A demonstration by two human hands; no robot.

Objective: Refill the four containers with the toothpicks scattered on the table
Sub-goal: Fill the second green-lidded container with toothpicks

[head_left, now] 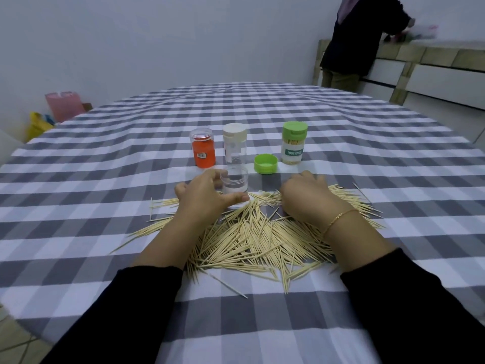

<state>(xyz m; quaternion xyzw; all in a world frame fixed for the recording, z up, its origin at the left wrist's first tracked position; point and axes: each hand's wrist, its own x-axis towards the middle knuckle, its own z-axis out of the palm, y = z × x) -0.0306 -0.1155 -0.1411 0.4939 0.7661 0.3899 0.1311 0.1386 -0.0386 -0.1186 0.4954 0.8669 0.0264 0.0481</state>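
- At the near edge of the table [78,158], your left hand [203,197] curls round a clear open jar [234,181], thumb and fingers gripping its wall.
- Your right hand [305,197] rests knuckles-up on the toothpicks [252,240]; whether its curled fingers pinch any, you cannot tell.
- Risk: the light jar could tip if your grip loosens while you load it.
- Risk: a crossed bundle may jam at the rim and spill.
- Behind stand an orange jar [203,149], a white-capped jar [234,143], a filled green-capped jar [293,143] and a loose green cap [265,163].

Home dining room: checked tablecloth [341,132], tiled counter [433,52], bags [63,105] by wall.
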